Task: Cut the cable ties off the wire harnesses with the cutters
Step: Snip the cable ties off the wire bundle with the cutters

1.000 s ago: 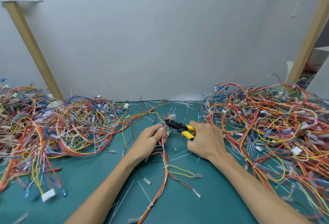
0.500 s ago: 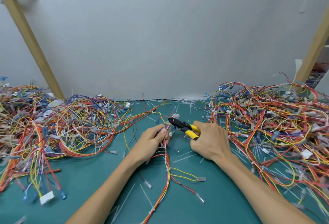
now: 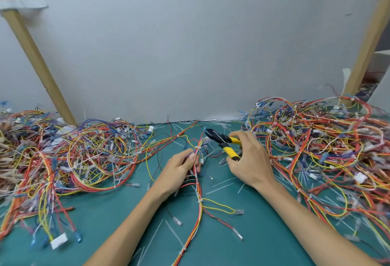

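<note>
Left hand (image 3: 181, 168) grips one wire harness (image 3: 198, 194) at mid-worktop (image 3: 118, 208), fingers curled round the bundle just near of a white cable tie (image 3: 197, 148), apparently to steady and present it. Right hand (image 3: 251, 164) wraps the yellow-handled cutters (image 3: 224, 141), handles spread. The cutter head sits just far-right of that tie, not on it. Harness piles lie left (image 3: 88, 153) and right (image 3: 316, 145); which is finished, cannot tell.

The left hand (image 3: 181, 168) pinched the wire harness (image 3: 198, 194) up off the green mat (image 3: 105, 213), thumb just below a white cable tie (image 3: 197, 147). The right hand (image 3: 251, 160) gripped the yellow-handled cutters (image 3: 223, 142) — black head pointing left, near that tie. Tangled harness piles lay left (image 3: 63, 160) and right (image 3: 327, 149) — loose cut ties (image 3: 219, 188) scattered between.
</note>
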A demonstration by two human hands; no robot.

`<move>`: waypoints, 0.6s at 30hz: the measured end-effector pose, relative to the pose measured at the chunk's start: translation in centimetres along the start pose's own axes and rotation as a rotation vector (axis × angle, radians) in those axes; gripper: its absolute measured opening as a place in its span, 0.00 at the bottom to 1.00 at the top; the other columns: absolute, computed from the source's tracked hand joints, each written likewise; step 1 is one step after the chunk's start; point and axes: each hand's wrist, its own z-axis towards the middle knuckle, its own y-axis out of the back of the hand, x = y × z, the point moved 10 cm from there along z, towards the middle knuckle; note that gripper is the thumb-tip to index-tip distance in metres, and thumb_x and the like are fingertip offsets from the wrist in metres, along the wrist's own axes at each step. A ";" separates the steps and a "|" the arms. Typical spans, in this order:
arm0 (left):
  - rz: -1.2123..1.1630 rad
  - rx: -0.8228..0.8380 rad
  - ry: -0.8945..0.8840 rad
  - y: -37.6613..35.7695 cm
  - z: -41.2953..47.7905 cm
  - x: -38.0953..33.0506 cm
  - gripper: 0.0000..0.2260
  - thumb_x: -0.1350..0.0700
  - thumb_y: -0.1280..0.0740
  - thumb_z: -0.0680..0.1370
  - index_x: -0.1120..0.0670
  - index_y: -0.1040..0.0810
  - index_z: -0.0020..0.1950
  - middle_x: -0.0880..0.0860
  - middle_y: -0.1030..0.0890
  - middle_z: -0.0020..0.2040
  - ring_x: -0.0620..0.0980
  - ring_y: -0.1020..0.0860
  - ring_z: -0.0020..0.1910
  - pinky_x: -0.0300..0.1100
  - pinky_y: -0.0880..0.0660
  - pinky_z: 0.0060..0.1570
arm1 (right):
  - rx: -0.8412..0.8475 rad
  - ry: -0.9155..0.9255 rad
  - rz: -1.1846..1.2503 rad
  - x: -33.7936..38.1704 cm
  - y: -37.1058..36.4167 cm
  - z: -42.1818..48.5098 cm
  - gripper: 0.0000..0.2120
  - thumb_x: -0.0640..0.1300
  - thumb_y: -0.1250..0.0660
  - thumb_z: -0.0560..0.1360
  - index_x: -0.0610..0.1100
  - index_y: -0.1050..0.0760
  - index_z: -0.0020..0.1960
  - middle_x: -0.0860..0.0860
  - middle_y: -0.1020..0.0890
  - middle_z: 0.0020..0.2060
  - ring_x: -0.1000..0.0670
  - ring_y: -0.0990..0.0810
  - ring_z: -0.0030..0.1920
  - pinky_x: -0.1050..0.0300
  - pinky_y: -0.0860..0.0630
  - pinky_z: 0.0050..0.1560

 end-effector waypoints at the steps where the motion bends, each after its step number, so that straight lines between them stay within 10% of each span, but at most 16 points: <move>1: -0.001 0.000 0.010 0.1 0.0 0.0 0.14 0.58 0.45 0.84 0.55 0.31 0.39 0.47 0.25 0.34 0.49 0.29 0.37 0.41 0.33 0.41 | -0.008 -0.004 0.061 0.1 0.3 0.0 0.23 0.44 0.27 0.66 0.50 0.27 0.60 0.54 0.26 0.50 0.51 0.26 0.46 0.53 0.26 0.49; 14: -0.035 -0.041 0.089 0.7 0.2 0.4 0.13 0.56 0.44 0.84 0.55 0.26 0.42 0.51 0.19 0.37 0.46 0.25 0.37 0.41 0.29 0.41 | -0.132 0.002 0.009 0.3 2.1 0.0 0.24 0.44 0.24 0.65 0.47 0.27 0.59 0.53 0.27 0.50 0.50 0.28 0.51 0.55 0.32 0.54; 18: -0.062 -0.114 0.101 1.4 0.2 0.8 0.11 0.54 0.41 0.83 0.55 0.22 0.47 0.52 0.15 0.42 0.49 0.20 0.42 0.45 0.24 0.46 | -0.130 -0.060 0.091 0.0 2.5 -0.2 0.10 0.48 0.30 0.66 0.54 0.30 0.43 0.58 0.28 0.34 0.56 0.29 0.35 0.59 0.33 0.36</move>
